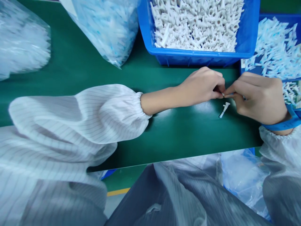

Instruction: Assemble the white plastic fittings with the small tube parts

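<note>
My left hand (203, 86) and my right hand (257, 97) meet fingertip to fingertip over the green table (94, 72). Both are closed in a pinch on a small white plastic part (223, 94) held between them, mostly hidden by the fingers. Just below the fingertips a second small white plastic piece (224, 110) lies loose on the table. A blue wrist strap (285, 124) circles my right wrist. Both arms wear white striped sleeves.
A blue bin (199, 58) full of white plastic parts stands just behind my hands. Another blue bin (275, 47) at the right holds pale blue-white parts. Clear bags of parts lie at the back centre (108, 28) and far left (21, 40).
</note>
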`<move>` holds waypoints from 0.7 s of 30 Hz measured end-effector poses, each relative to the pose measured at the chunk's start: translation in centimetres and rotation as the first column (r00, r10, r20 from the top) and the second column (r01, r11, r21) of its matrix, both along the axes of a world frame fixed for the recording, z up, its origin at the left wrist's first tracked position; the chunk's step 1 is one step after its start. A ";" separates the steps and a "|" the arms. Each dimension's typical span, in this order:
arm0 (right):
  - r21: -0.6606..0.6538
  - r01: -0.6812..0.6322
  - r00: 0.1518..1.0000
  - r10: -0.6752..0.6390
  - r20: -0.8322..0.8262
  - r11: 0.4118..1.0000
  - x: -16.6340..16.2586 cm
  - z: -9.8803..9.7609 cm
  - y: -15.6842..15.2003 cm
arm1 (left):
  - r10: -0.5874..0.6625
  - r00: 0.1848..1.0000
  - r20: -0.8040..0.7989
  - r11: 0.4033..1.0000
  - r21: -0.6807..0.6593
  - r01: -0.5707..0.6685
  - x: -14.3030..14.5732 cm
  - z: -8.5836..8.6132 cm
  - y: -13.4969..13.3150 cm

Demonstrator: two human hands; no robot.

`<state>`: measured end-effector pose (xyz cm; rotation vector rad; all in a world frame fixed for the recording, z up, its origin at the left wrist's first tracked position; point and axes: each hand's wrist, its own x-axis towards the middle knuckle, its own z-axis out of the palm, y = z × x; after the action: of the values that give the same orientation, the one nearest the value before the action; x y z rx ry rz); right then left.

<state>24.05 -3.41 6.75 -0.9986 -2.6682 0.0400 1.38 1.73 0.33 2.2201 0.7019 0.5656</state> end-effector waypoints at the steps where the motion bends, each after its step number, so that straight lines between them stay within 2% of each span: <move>1: -0.005 0.001 1.000 0.000 0.016 1.000 -0.1 0.1 0.1 | -0.004 1.000 -0.002 1.000 -0.002 0.004 0.1 0.1 0.0; 9: 0.025 -0.057 0.997 0.055 0.056 0.998 -1.0 0.8 0.4 | -0.026 0.999 -0.025 0.999 -0.031 0.025 0.3 0.6 0.2; 17: 0.031 -0.119 0.992 0.118 0.054 0.992 -1.5 0.9 1.0 | 0.020 0.996 0.088 0.986 -0.166 -0.005 0.0 -0.1 0.1; 21: -0.005 -0.091 0.992 0.091 0.089 0.996 -1.6 1.1 0.8 | 0.005 0.996 0.093 0.988 -0.154 0.009 0.1 -0.3 0.3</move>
<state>22.48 -2.64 7.85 -0.8985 -2.7940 0.0155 1.45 2.00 0.02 2.0376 0.6721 0.5896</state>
